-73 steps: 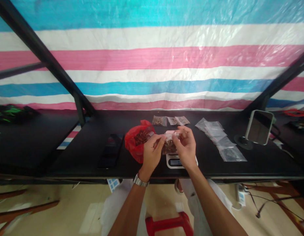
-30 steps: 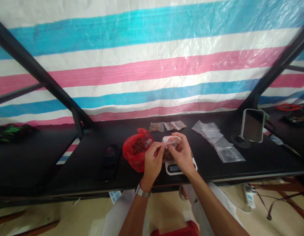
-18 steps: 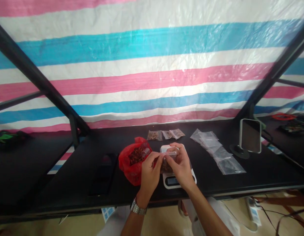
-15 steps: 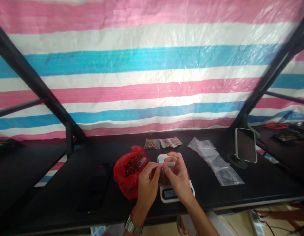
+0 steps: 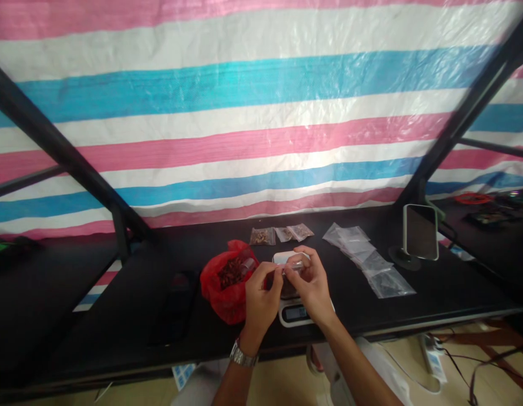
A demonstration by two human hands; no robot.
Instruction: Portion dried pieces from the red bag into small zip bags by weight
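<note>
Head view: we pinch a small clear bag [image 5: 289,290] over the white scale [image 5: 288,322], near the bench's [image 5: 358,318] front edge.
Our left hand [image 5: 262,293] and right hand [image 5: 313,285] each press thumb to fingertips on its thin, slick top; a slipping pinch could, we judge, spill the brown contents. Just left, the crinkly, round-mouthed red bag [image 5: 222,307] could tip its rough brown pieces if our wrist nudges it.

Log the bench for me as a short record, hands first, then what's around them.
left hand: pinching top of small bag
right hand: pinching same bag
white scale: beneath hands, reading illegible
red bag: left of hands, holding brown pieces
filled packets: three, beyond scale
flat clear bags: overlapping row, right
phone-like device: on stand, far right
</note>
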